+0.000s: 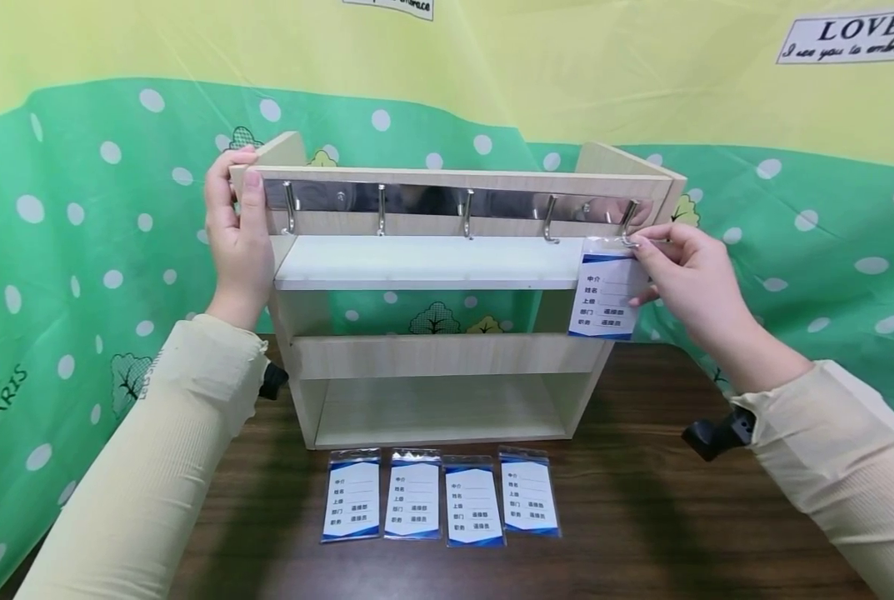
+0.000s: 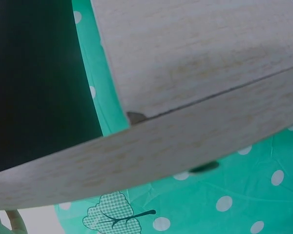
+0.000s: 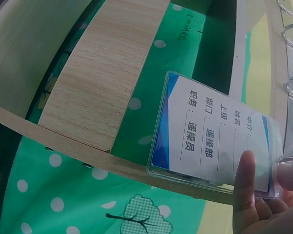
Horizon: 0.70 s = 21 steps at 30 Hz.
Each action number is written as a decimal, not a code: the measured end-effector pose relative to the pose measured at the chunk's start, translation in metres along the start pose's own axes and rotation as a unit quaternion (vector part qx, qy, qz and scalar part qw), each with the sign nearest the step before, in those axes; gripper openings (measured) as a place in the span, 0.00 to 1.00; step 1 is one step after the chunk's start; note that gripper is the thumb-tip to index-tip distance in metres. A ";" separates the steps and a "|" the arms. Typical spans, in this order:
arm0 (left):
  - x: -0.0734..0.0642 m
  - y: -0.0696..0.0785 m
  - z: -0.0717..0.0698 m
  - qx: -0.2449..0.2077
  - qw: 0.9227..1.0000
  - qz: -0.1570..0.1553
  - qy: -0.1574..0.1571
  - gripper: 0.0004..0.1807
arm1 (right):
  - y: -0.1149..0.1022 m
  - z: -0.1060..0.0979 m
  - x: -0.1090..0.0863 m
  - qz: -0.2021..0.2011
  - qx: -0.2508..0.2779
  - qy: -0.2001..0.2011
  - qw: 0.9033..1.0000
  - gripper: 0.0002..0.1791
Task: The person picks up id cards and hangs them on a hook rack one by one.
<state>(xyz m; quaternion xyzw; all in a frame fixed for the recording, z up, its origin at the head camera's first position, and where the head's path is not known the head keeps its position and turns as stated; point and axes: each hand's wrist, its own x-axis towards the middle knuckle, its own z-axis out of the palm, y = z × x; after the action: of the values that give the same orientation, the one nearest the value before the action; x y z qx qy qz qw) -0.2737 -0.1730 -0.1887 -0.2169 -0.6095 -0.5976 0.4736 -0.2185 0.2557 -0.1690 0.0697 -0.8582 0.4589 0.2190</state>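
My right hand (image 1: 690, 275) pinches a clear-sleeved name badge (image 1: 607, 292) by its top edge, thumb against fingers. The badge hangs upright at the rightmost hook (image 1: 630, 218); I cannot tell whether the hook passes through its slot. In the right wrist view the badge (image 3: 210, 136) shows its printed face, one finger lying along it. My left hand (image 1: 240, 233) grips the upper left corner of a pale wooden shelf rack (image 1: 447, 354), thumb on the front. A metal strip (image 1: 424, 198) with several hooks runs along the rack's top board.
Four similar badges lie in a row on the dark wooden table (image 1: 604, 533) before the rack, among them a left badge (image 1: 352, 496) and a right badge (image 1: 529, 492). Behind stands a green and yellow patterned cloth (image 1: 79, 292). The rack has a white shelf (image 1: 432, 262).
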 end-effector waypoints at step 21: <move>0.002 -0.002 0.000 -0.004 1.000 -0.018 0.012 0.14 | 0.012 -0.007 -0.010 0.020 0.032 -0.002 0.999 0.10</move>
<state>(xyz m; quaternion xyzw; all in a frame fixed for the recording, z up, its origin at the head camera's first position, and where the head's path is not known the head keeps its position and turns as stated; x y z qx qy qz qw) -0.2757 -0.1740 -0.1883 -0.2002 -0.6051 -0.6110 0.4694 -0.2117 0.2675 -0.1795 0.0605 -0.8450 0.4899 0.2055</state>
